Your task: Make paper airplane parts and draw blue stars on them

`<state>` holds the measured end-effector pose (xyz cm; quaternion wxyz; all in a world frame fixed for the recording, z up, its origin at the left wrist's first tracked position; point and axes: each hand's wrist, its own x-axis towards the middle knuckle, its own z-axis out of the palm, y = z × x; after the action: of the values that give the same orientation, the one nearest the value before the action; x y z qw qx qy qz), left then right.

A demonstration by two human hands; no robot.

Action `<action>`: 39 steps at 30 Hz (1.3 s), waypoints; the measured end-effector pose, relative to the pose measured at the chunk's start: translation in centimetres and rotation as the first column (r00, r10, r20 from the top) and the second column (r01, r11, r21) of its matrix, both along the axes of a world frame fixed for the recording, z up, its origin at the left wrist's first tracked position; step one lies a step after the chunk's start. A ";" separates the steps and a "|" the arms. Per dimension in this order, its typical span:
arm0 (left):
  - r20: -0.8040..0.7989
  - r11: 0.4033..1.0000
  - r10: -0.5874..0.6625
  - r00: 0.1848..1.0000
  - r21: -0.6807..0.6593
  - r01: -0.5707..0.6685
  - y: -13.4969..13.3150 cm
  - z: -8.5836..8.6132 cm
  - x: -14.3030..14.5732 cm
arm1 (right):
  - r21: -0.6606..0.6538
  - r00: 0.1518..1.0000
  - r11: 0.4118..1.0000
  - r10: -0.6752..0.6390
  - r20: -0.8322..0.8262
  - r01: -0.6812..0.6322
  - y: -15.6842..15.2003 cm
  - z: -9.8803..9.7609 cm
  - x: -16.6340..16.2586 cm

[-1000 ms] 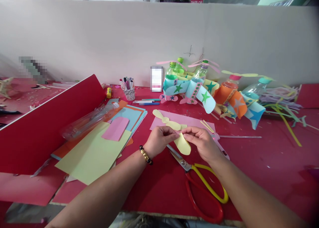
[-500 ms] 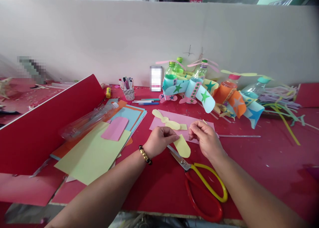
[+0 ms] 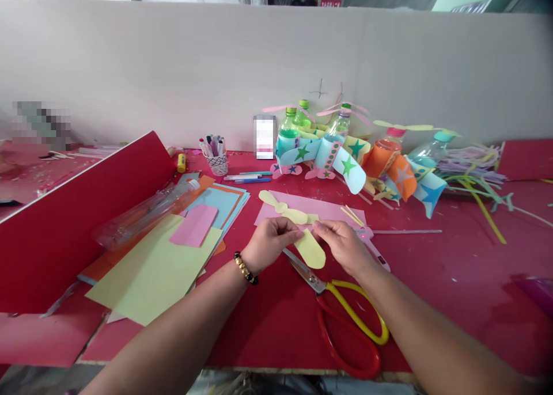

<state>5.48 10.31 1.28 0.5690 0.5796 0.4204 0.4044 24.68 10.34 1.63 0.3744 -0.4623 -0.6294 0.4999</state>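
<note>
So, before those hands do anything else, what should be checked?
1. Round-ended, pale-yellow paper piece held by the left fingers: ok.
2. Right fingers gripping that piece too: cannot tell; they are beside its top end.
3. Metal scissors with red and yellow handles lying well away from the hands: not ok; the blades reach beside the left fingers.
4. Pale-yellow, propeller-shaped paper out of the fingers' grip: ok; it lies beyond them.

matt pale-yellow paper cutout [image 3: 311, 252], bare metal scissor blades [image 3: 306, 271], smooth plastic-looking scissor handles [image 3: 382, 338], super shiny clear plastic bottle [image 3: 149, 211], polished bead bracelet [image 3: 245, 268], kinda satiny red tabletop [image 3: 259, 326]
</note>
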 end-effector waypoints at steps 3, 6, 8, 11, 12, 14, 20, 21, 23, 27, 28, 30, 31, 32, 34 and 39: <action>0.002 1.000 -0.016 1.000 -0.007 0.016 0.1 -0.3 0.1 | 0.019 1.000 1.000 0.013 -0.006 -0.013 -0.1 -0.1 0.0; -0.008 0.999 -0.043 0.999 0.012 0.043 0.0 -0.4 0.2 | 0.069 0.994 0.992 0.098 0.053 -0.101 -0.3 0.1 -0.2; -0.011 0.998 -0.055 0.998 0.016 0.055 -0.1 -0.4 0.3 | 0.118 0.988 0.985 0.118 0.100 -0.130 -0.4 0.3 -0.4; -0.012 0.997 -0.075 0.997 0.008 0.075 -0.2 -0.2 0.4 | 0.185 0.990 0.976 0.094 0.108 -0.113 -0.5 0.3 -0.6; -0.013 0.997 -0.078 0.997 0.006 0.078 -0.2 -0.1 0.3 | 0.201 0.991 0.974 0.085 0.105 -0.104 -0.5 0.3 -0.6; -0.014 0.997 -0.072 0.997 0.002 0.072 -0.2 0.1 0.2 | 0.204 0.995 0.977 0.051 0.089 -0.069 -0.4 0.3 -0.4; -0.011 1.000 0.023 1.000 0.007 -0.023 0.0 0.6 0.0 | 0.141 0.974 0.969 -0.187 -0.125 0.204 0.6 0.1 1.0; -0.007 0.999 0.042 0.999 0.008 -0.042 0.0 0.7 0.0 | 0.131 0.977 0.973 -0.176 -0.119 0.191 0.6 0.2 1.0; -0.002 0.999 0.050 0.999 0.015 -0.050 0.0 0.6 0.2 | 0.105 0.992 0.988 -0.106 -0.063 0.113 0.3 0.3 0.7; -0.050 0.998 -0.043 0.998 0.048 0.045 -0.3 0.3 0.5 | 0.128 0.999 0.991 0.020 0.045 -0.025 -0.6 0.6 -0.3; -0.067 0.997 -0.056 0.996 0.052 0.060 -0.4 0.2 0.5 | 0.138 0.997 0.989 0.036 0.062 -0.044 -0.7 0.7 -0.5; -0.082 0.997 -0.061 0.995 0.042 0.065 -0.4 0.2 0.5 | 0.141 0.997 0.989 0.037 0.065 -0.046 -0.6 0.6 -0.5; -0.072 0.998 -0.058 0.996 0.031 0.060 -0.5 0.2 0.5 | 0.135 0.999 0.991 0.018 0.040 -0.023 -0.5 0.6 -0.4; -0.047 0.999 -0.050 0.998 0.015 0.051 -0.5 0.2 0.5 | 0.129 1.000 0.992 -0.017 -0.002 0.017 -0.2 0.5 -0.2; 0.029 1.000 -0.021 0.999 -0.022 0.021 -0.4 0.4 0.4 | 0.108 0.988 0.987 -0.105 -0.112 0.117 0.2 0.3 0.2; 0.147 0.997 0.058 0.987 -0.063 -0.049 -0.2 0.7 0.4 | 0.009 0.989 0.998 -0.065 -0.136 0.067 0.3 0.2 0.2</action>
<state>5.85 10.11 1.99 0.6047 0.5192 0.4040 0.4489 24.93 10.62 1.87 0.4358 -0.4454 -0.5903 0.5131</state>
